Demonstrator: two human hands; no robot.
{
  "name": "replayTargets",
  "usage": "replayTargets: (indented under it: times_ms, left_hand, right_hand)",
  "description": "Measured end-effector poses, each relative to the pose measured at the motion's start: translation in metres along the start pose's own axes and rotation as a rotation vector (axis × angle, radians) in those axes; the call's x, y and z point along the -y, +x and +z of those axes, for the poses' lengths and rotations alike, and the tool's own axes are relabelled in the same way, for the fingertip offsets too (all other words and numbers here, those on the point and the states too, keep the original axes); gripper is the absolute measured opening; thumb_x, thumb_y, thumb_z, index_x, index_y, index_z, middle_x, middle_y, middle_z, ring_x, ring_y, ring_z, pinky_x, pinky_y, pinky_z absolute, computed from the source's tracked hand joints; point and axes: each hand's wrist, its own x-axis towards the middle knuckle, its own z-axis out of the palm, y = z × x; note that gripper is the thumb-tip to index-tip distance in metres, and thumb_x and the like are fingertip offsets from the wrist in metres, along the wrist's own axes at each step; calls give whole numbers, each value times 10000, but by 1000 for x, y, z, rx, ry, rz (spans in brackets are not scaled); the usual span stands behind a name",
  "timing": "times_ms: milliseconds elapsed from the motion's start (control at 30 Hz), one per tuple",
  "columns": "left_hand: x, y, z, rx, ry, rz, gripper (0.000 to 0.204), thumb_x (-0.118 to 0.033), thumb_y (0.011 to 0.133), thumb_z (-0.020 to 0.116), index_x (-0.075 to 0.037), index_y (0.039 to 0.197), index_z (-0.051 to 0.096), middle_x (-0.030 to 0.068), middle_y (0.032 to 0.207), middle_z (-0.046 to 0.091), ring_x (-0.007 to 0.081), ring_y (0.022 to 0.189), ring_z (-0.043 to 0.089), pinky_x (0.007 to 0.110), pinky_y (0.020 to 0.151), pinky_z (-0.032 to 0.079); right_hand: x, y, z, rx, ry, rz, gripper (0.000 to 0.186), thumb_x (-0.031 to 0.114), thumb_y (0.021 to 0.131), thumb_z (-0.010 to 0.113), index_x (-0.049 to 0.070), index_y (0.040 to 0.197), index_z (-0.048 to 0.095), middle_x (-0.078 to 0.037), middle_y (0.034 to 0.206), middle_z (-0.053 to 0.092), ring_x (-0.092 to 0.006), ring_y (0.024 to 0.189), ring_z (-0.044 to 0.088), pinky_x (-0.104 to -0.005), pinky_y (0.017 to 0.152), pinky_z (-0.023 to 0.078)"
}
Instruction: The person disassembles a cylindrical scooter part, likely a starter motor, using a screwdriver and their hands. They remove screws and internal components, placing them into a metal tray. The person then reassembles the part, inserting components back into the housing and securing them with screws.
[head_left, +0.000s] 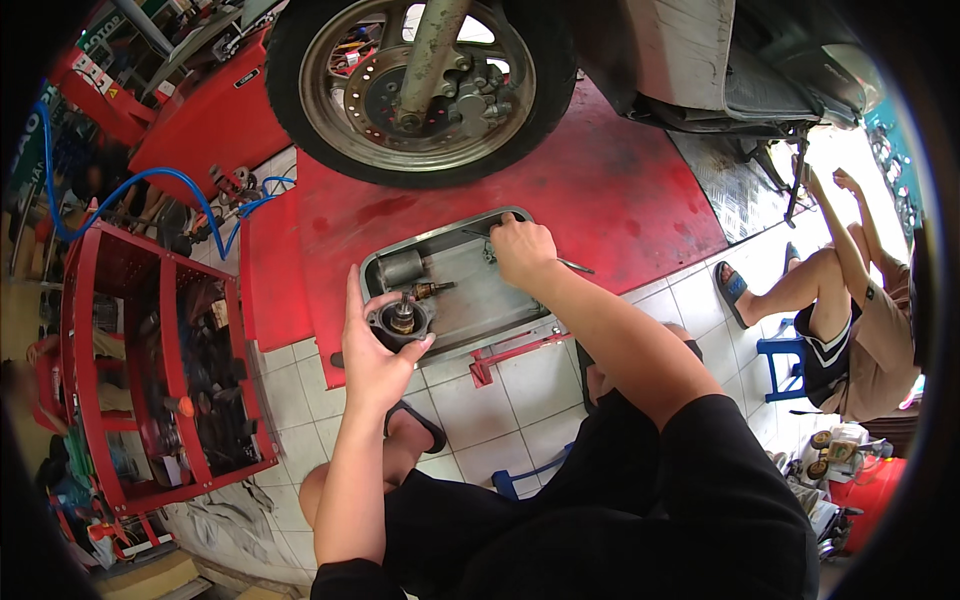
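My left hand [375, 360] is wrapped round a round metal housing [385, 320] with a shaft and winding-like part [404, 312] standing inside, over the left end of a metal tray [480, 310]. In the tray, a silver cylinder [400, 268] lies beside a small shaft-shaped part [432, 290]. My right hand [522, 248] has its fingers curled at the tray's far right corner, partly hiding what they grip. A thin metal tool [578, 268] shows just right of that hand.
Above the red platform [630, 190] is a scooter's front wheel [420, 160]. A red tool cart [175, 390] and blue hose [155, 175] are left. At right another person [850, 330] sits by a blue stool [778, 370]; metal parts [835, 460] lie lower right.
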Motion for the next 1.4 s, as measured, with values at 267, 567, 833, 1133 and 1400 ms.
replayTargets:
  times_ms: [267, 567, 833, 1133, 1400]
  left_hand:
    - [-2, 2, 3, -2, -29, 24, 1162, 140, 654, 769, -52, 1600, 122, 169, 1197, 615, 199, 1056, 665, 316, 941, 532]
    - [-11, 7, 22, 74, -84, 191, 1178, 173, 643, 720, -54, 1608, 83, 122, 1145, 666, 189, 1064, 660, 318, 987, 495]
    - [-33, 2, 71, 206, 51, 323, 1196, 147, 648, 739, -95, 1617, 82, 138, 1157, 678, 232, 1060, 672, 348, 977, 509]
    - [-38, -4, 109, 214, 179, 415, 1106, 104, 696, 731, -93, 1611, 140, 189, 1173, 692, 258, 1024, 702, 347, 904, 546]
    - [-30, 6, 117, 263, 104, 456, 1126, 79, 638, 759, -65, 1586, 168, 135, 1154, 657, 260, 991, 675, 357, 906, 536]
  right_hand:
    - [-2, -9, -6, -117, 15, 51, 259, 60, 798, 692, -4, 1048, 676, -187, 1239, 606, -340, 934, 726, -415, 756, 599]
    - [-10, -58, -86, -111, 899, -198, 358, 254, 776, 761, 0, 1022, 712, -192, 960, 715, -352, 918, 694, -435, 829, 544]
    - [-14, -113, -91, -354, 788, -526, 401, 331, 766, 806, -17, 916, 674, -140, 748, 623, -322, 654, 611, -405, 619, 492]
    - [-34, -129, -72, -413, 579, -398, 378, 466, 843, 693, 167, 1067, 754, -131, 581, 641, -351, 526, 635, -437, 501, 512]
    - [-38, -126, -68, -482, 784, -334, 354, 325, 831, 726, -1, 707, 665, -170, 526, 569, -355, 465, 582, -416, 459, 469]
